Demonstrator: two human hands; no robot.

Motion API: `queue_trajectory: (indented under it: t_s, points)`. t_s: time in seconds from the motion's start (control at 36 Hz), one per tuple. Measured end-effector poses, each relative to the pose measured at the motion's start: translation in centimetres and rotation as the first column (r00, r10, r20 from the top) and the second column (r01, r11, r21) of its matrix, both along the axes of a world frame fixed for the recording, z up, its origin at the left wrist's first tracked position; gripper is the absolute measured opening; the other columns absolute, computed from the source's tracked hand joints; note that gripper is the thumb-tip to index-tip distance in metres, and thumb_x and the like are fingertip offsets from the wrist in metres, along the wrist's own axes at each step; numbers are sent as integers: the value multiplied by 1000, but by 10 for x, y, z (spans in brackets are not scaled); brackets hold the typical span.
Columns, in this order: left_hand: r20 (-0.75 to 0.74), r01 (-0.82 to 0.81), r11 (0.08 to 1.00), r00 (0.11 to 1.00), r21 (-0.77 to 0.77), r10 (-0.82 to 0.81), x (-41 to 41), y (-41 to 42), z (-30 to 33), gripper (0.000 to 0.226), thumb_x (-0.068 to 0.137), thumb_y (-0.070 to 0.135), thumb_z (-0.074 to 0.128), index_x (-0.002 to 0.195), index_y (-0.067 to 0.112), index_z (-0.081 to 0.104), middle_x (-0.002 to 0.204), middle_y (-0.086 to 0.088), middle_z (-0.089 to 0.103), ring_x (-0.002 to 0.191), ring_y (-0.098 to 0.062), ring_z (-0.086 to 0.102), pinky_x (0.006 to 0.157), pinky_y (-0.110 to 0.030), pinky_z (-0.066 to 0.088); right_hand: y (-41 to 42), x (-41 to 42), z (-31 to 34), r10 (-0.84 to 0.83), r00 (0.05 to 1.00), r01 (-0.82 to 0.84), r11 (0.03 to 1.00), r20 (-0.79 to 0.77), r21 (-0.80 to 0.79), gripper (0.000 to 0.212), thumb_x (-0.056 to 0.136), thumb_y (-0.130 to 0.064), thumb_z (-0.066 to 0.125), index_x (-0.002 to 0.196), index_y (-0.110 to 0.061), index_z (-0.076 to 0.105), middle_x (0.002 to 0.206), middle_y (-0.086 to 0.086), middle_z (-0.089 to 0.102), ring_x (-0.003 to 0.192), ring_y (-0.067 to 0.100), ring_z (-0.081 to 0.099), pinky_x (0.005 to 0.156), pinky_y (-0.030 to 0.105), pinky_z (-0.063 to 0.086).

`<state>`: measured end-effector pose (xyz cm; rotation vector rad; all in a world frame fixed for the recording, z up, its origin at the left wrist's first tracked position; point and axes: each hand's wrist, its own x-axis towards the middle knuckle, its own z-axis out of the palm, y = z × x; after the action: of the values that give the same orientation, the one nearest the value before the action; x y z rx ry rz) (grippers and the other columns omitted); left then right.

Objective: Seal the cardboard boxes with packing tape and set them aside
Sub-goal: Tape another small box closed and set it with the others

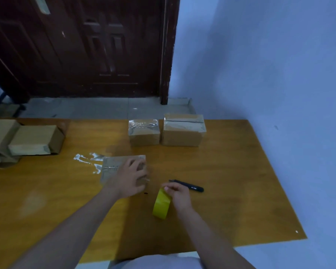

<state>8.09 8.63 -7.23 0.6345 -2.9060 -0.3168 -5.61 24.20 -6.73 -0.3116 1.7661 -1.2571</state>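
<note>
A small flat brown cardboard box lay on the orange-brown wooden table, near the middle, its top crossed by clear glossy tape along the seam. The left hand rested on the right part of this box, fingers spread and bent down over its right edge, gripping it. A loose strip of crinkled clear tape trailed off the box's left side onto the table surface. Just right of the box, nearer the person, a yellow roll of packing tape stood on edge, tilted. The right hand held the roll from its right side, fingers curled round the upper rim. Just beyond that hand lay a black pen-shaped utility knife, pointing left, apart from the roll. At the far edge of the table stood two taped brown cardboard boxes side by side: a smaller one on the left with shiny tape over its top, and a larger one on the right, almost touching it. At the far left, a stack of open, untaped cardboard boxes lay partly out of view. Behind the table were a dark brown panelled wooden door and a pale blue wall. A grey tiled floor showed below the door.
</note>
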Motion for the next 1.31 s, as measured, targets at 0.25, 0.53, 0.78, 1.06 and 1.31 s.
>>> queue_trajectory:
  t_s: [0.25, 0.53, 0.78, 1.06, 1.31]
  points:
    - [61, -62, 984, 996, -167, 73, -18, 10, -11, 25, 55, 33, 90, 65, 22, 70, 110, -17, 62, 99, -32, 40, 72, -43, 57, 2, 1, 1, 6, 999, -7, 1000, -38, -16, 28, 86, 1, 61, 72, -22, 69, 99, 4, 66, 100, 17, 55, 77, 24, 41]
    - [-57, -397, 918, 916, 8, 397, -37, 34, -15, 19, 70, 13, 75, 88, 20, 77, 113, -7, 56, 96, -28, 45, 78, -39, 49, 9, 4, 0, -11, 1000, 11, 1000, -13, -2, 25, 84, 2, 63, 73, -20, 70, 94, -1, 67, 99, 17, 58, 81, 27, 42]
    - [-50, -565, 736, 780, 374, 624, -51, 30, -3, 29, 101, 25, 41, 109, 19, 69, 117, 1, 48, 105, -20, 39, 90, -31, 36, 3, 7, -1, 90, 993, -88, 996, -79, 29, 22, 82, 5, 62, 75, -13, 71, 83, -6, 67, 90, 12, 58, 81, 22, 42]
    - [-163, -702, 314, 276, 639, 947, 15, -34, 37, 34, 99, 26, 45, 131, 14, 52, 133, -13, 39, 121, -34, 38, 97, -41, 39, -52, -12, 26, 320, 947, -322, 943, 35, 83, 45, 83, 13, 53, 50, -17, 58, 85, 22, 65, 91, 31, 60, 89, 34, 43]
    - [447, -498, -216, 408, 840, 796, 32, -58, 41, 76, 93, 65, 34, 142, 7, 41, 147, -15, 37, 131, -36, 40, 105, -45, 35, -81, 2, 43, 503, 864, -500, 853, 19, 150, 20, 71, -3, 59, 88, -11, 67, 106, -12, 54, 93, 6, 54, 76, 16, 42]
